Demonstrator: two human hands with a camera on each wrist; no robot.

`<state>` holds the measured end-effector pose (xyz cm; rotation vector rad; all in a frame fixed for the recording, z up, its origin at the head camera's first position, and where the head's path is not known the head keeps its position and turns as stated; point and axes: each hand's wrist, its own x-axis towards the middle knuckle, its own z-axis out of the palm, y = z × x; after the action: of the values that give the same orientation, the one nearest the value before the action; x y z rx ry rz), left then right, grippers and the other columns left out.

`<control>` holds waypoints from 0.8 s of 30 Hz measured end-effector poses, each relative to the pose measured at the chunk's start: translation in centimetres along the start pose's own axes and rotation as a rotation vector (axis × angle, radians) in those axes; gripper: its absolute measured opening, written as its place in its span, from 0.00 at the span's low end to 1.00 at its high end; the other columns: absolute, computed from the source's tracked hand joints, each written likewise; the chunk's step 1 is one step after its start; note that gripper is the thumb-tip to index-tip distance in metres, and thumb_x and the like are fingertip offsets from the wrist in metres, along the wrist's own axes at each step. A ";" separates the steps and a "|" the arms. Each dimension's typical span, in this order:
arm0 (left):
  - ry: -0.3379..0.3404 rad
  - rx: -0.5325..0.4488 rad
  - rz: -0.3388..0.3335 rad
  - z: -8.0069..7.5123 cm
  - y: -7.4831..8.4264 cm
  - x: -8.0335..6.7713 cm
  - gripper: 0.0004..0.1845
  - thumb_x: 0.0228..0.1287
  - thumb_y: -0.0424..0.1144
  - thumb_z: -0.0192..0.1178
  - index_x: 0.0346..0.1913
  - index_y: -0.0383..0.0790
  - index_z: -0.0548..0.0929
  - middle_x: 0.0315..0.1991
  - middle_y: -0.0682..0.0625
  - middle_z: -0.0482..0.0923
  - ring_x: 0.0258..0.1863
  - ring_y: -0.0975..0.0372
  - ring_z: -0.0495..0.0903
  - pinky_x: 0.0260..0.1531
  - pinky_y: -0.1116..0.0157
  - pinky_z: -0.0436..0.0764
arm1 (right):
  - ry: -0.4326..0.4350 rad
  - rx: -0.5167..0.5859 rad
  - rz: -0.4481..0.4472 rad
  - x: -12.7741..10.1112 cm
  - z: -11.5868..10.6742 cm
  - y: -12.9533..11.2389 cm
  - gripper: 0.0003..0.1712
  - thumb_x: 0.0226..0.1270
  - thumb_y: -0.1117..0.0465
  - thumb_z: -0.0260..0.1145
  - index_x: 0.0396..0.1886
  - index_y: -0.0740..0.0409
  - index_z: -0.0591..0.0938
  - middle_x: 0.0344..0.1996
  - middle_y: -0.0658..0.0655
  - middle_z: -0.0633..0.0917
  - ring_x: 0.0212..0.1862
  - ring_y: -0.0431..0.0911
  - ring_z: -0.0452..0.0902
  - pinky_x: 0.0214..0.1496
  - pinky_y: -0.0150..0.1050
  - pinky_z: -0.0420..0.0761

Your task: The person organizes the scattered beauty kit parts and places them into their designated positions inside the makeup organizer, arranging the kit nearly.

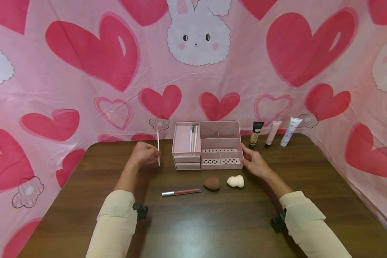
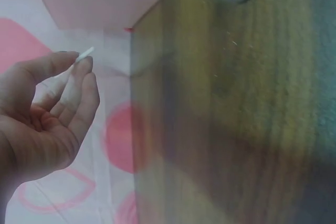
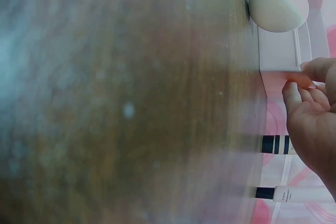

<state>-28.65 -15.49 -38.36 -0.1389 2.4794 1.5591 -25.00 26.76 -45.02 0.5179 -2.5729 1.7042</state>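
L hand (image 1: 145, 153) pinches thin white stick (image 1: 158, 147) upright, at 9 o'clock of pink organizer (image 1: 207, 145). R hand (image 1: 254, 161), fingers relaxed, touches organizer's 3 o'clock side on surface (image 1: 213, 222).

Cream long sleeves (image 1: 116, 218), black wrist-mounted cameras (image 1: 140, 209).

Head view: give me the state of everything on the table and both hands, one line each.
left hand: pinches thin white stick, upright, off the table
right hand: fingers against the organizer's right side
pink organizer: upright, both drawers closed
brushes: standing in the organizer's back left compartment
lip gloss: lying flat
brown sponge: lying on the table
white sponge: lying on the table
three tubes: standing upright
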 end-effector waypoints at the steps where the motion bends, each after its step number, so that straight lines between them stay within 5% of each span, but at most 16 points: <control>1: -0.003 0.003 0.003 0.0 0.2 0.0 0.18 0.64 0.28 0.60 0.52 0.16 0.82 0.21 0.52 0.85 0.21 0.67 0.82 0.34 0.61 0.89 | -0.001 -0.003 0.002 0.0 0.0 0.0 0.37 0.68 0.82 0.51 0.75 0.81 0.51 0.74 0.81 0.55 0.73 0.71 0.58 0.67 0.51 0.71; 7: -0.036 -0.030 0.031 0.2 1.3 0.0 0.17 0.67 0.29 0.60 0.53 0.17 0.81 0.25 0.52 0.86 0.23 0.67 0.83 0.43 0.56 0.89 | -0.006 -0.011 0.012 0.0 0.1 -0.1 0.37 0.69 0.81 0.51 0.76 0.80 0.51 0.75 0.81 0.54 0.73 0.71 0.58 0.67 0.52 0.70; 15: -0.069 -0.161 0.080 0.5 3.7 -0.4 0.19 0.67 0.30 0.62 0.56 0.19 0.79 0.29 0.52 0.87 0.27 0.67 0.84 0.34 0.68 0.88 | 0.002 -0.016 0.011 0.0 0.0 -0.3 0.37 0.68 0.82 0.51 0.75 0.81 0.51 0.74 0.81 0.55 0.73 0.71 0.57 0.67 0.53 0.69; 24: -0.105 -0.214 0.050 1.3 5.4 -0.4 0.19 0.70 0.30 0.61 0.58 0.21 0.78 0.30 0.56 0.87 0.28 0.69 0.84 0.35 0.71 0.86 | -0.005 -0.028 0.018 0.0 0.0 -0.3 0.38 0.68 0.82 0.51 0.75 0.81 0.51 0.74 0.82 0.54 0.73 0.71 0.58 0.66 0.55 0.69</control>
<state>-29.17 -11.98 -34.02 -0.0268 2.2496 1.8006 -24.88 26.70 -44.74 0.5000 -2.6090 1.6725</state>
